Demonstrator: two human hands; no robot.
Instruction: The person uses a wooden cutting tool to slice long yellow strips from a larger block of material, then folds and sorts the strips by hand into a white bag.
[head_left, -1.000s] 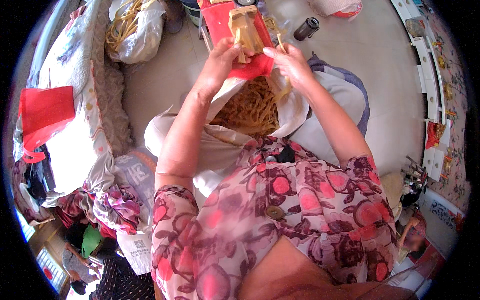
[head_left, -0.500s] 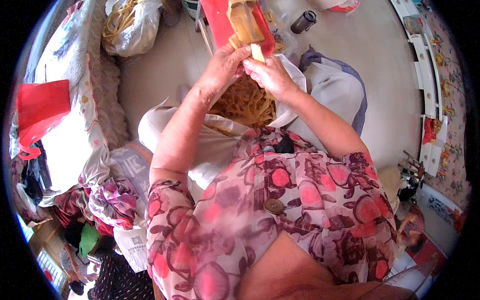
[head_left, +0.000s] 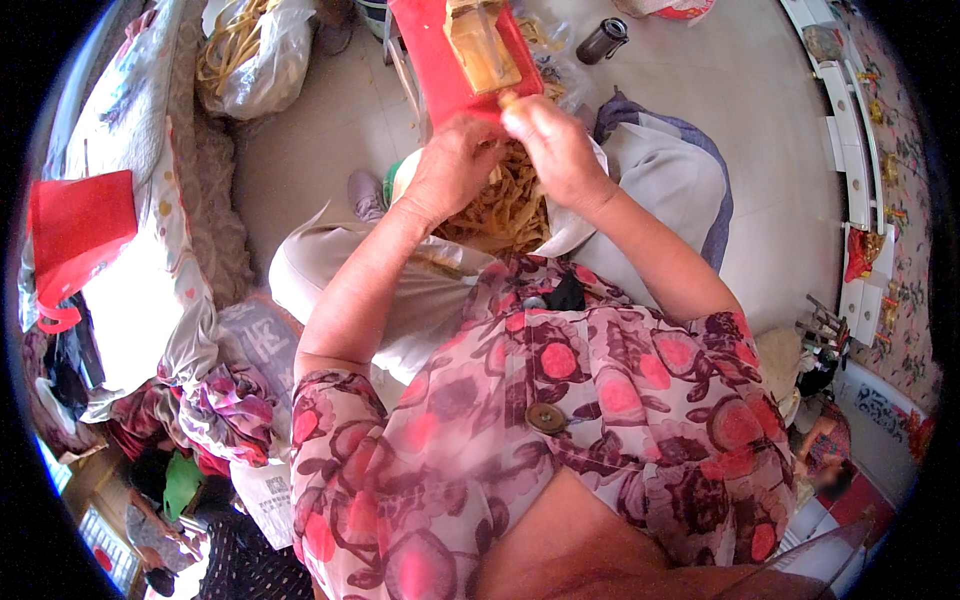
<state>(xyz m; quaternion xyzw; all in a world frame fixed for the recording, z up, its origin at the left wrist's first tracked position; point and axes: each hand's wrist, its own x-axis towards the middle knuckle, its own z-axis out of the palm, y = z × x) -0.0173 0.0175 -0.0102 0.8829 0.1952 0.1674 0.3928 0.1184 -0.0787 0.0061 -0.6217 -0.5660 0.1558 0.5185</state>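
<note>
My right hand (head_left: 558,150) is closed round a short yellowish piece (head_left: 510,99), whose tip pokes out past the thumb beside the red board. Lower and to the left, my left hand (head_left: 455,165) has its fingers curled in; what they hold, if anything, is hidden. Just beyond both hands, a wooden block with a slot (head_left: 482,52) rests on the red board (head_left: 440,70). Under my hands, a white-lined container between my knees holds a heap of brown-yellow curled strips (head_left: 505,210).
A clear plastic bag (head_left: 270,75) of yellowish strips lies on the floor at the far left. A dark bottle (head_left: 602,41) stands at the far right. Along the left is a bed with a red bag (head_left: 85,225). Other people show at the lower edges.
My hands were together at the wooden block with a pale strip between them. Now they are apart: both have come down slightly, the right one moving rightward.
</note>
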